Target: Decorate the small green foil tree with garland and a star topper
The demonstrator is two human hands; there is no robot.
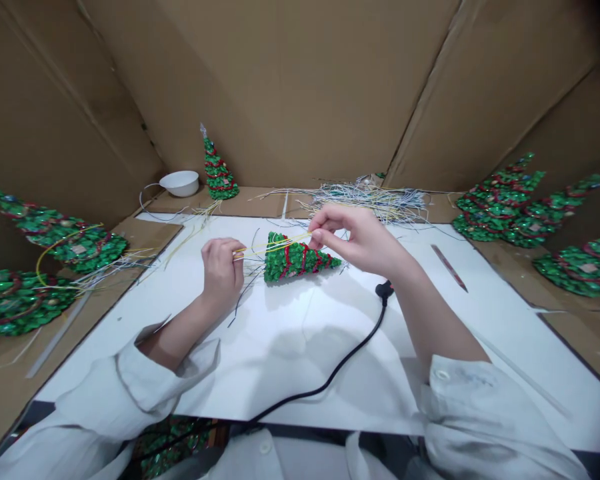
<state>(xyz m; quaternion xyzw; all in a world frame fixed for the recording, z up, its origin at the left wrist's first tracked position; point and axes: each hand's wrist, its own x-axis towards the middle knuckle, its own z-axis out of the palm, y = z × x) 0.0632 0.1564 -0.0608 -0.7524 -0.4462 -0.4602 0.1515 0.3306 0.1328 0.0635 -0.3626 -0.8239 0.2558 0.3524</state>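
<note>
A small green cone tree (295, 258) with red trim lies on its side on the white board (290, 360), tip pointing right. My left hand (223, 270) is closed on the near ends of some thin yellow strands (273, 247) that run across the top of the tree. My right hand (353, 235) pinches the far ends of those strands just above the tree's tip side. Both hands hover slightly above the board, one on each side of the tree.
A black cable (330, 377) runs from under my right wrist to the near edge. A pile of thin strands (370, 195) lies at the back. Finished trees lie at left (55, 233) and right (505, 200); one stands upright (217, 170) beside a white bowl (180, 182). A reddish stick (449, 267) lies at right. Cardboard walls enclose the space.
</note>
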